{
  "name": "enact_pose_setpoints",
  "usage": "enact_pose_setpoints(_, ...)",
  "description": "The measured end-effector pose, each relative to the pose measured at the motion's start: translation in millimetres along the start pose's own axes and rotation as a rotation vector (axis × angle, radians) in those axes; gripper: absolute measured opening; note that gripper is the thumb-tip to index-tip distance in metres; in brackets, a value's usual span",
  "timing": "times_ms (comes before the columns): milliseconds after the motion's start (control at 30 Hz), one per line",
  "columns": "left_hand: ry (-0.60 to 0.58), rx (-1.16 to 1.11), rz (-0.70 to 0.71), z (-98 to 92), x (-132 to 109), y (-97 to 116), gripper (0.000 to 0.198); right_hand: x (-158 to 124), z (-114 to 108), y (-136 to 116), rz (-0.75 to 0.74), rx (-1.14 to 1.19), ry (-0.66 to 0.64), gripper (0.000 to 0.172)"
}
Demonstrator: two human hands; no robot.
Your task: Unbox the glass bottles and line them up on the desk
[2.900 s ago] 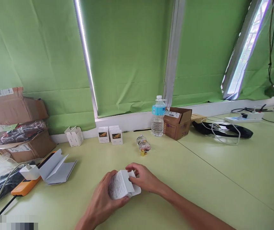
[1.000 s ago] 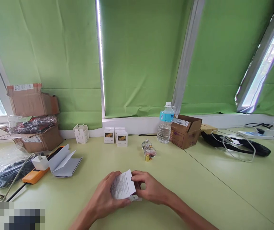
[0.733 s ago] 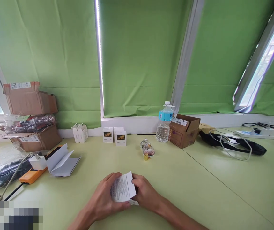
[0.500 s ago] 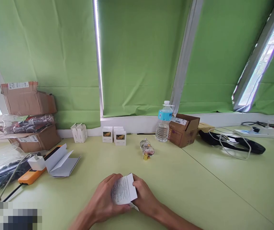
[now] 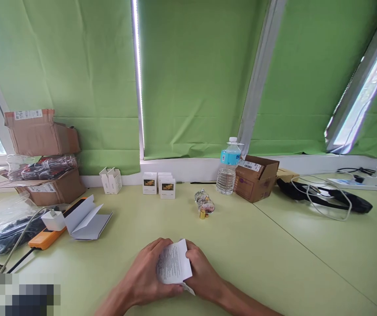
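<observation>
My left hand (image 5: 144,272) and my right hand (image 5: 201,277) are close together near the bottom middle of the view. Both grip a folded white leaflet (image 5: 173,262) printed with small text, and a loose corner pokes out below it by my right palm. Both hands rest low over the pale green table (image 5: 257,245). Farther ahead, a glass perfume bottle (image 5: 204,202) lies on its side with a gold cap (image 5: 202,214) beside it.
Small white boxes (image 5: 158,185) and an opened white carton (image 5: 110,181) stand along the wall. A water bottle (image 5: 227,167) and cardboard box (image 5: 256,178) stand right of them. At left lie an unfolded white carton (image 5: 86,224), charger (image 5: 52,220) and orange device (image 5: 43,239).
The paper has been folded smaller between my hands, which have drawn closer together. The white flap seen under it earlier now shows only as a small corner. The view has tilted slightly upward.
</observation>
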State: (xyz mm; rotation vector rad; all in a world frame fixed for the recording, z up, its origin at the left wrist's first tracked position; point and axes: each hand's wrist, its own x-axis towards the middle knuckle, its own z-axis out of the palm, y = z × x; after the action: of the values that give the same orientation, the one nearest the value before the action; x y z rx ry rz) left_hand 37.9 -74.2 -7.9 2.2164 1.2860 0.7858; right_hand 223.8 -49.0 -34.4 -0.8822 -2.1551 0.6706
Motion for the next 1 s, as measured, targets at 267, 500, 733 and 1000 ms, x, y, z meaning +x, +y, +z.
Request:
enact_pose_setpoints(267, -0.031, 0.002, -0.008, -3.9, 1, 5, 0.074, -2, 1, 1, 0.015, 0.037, -0.006, 0.006)
enact_pose_setpoints(500, -0.059, 0.052, -0.009, -6.5, 3, 14, 0.070, 4, 4, 4, 0.022, -0.013, -0.008, 0.007)
enact_pose_setpoints(733, -0.061, 0.156, -0.068, -17.8, 4, 6, 0.052, 14, -20, 7, 0.014, -0.060, -0.080, 0.005)
enact_pose_setpoints(1000, -0.077, 0.168, -0.127, -24.4, 3, -2, 0.059, 16, -29, 11, 0.076, -0.062, -0.052, 0.004)
